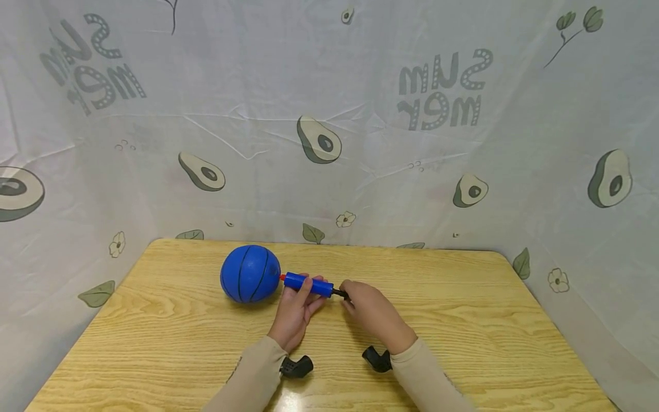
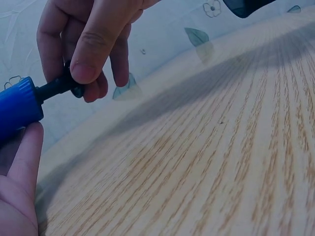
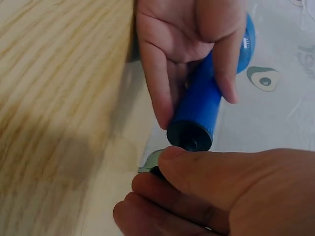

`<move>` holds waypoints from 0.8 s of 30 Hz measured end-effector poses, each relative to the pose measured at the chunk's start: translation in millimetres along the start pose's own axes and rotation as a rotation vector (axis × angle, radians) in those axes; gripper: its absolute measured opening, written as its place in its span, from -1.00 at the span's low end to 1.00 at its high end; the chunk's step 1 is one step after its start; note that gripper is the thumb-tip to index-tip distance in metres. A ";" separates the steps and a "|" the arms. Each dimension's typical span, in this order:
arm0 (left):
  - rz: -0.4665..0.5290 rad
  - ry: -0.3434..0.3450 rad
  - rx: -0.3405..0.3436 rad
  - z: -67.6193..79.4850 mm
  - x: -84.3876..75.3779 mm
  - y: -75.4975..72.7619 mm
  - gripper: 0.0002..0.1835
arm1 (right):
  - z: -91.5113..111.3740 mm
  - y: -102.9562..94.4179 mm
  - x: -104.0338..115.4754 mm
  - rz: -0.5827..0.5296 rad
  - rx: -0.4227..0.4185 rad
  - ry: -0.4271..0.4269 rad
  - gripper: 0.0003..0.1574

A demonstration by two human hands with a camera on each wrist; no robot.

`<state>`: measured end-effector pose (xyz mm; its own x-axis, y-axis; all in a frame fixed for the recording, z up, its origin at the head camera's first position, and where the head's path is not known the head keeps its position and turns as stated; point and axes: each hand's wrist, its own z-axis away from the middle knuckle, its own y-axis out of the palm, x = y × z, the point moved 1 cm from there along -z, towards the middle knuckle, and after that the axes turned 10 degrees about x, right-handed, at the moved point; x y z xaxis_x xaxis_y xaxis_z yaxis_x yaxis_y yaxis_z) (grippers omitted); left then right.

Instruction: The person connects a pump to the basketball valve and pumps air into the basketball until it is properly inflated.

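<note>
A blue hand pump (image 1: pixel 324 288) lies across the fingers of my left hand (image 1: pixel 294 313), the thumb over its barrel. Its red tip meets the right side of a blue basketball (image 1: pixel 250 274) with black lines, which sits on the table; whether a needle is inside the ball is too small to tell. At the other end, my right hand (image 1: pixel 374 312) pinches the black pump handle (image 2: pixel 74 81) between thumb and fingers. A short length of black rod shows between handle and barrel. From the right wrist, the pump's dark end cap (image 3: pixel 189 135) faces the right thumb.
The wood-grain table (image 1: pixel 463 320) stretches to both sides of the hands. Behind it hangs a pale curtain (image 1: pixel 370 189) printed with avocados, leaves and lettering. A black wrist-worn device (image 1: pixel 297 367) sits at the left wrist, another (image 1: pixel 377 359) at the right.
</note>
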<state>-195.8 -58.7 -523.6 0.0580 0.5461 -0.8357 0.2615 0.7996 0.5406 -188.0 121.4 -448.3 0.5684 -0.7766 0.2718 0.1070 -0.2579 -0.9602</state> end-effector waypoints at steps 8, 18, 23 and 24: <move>-0.004 0.015 -0.015 0.4 0.1 0.9 -0.37 | 5.0 -3.4 0.3 -0.034 0.042 0.150 -0.90; 0.006 0.019 -0.037 2.2 -1.3 1.7 -0.39 | 20.3 -15.4 -13.8 -0.115 0.211 0.403 -0.91; 0.022 0.020 -0.036 2.5 -2.0 1.0 -0.40 | 23.4 -23.2 -19.3 -0.115 0.268 0.464 -0.85; 0.023 0.021 -0.036 2.6 -2.2 0.9 -0.40 | 23.3 -24.5 -19.6 -0.115 0.275 0.466 -0.85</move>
<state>-193.2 -59.8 -521.5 0.0436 0.5692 -0.8210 0.2259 0.7949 0.5631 -182.7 156.3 -431.6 0.1258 -0.9406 0.3153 0.3919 -0.2449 -0.8868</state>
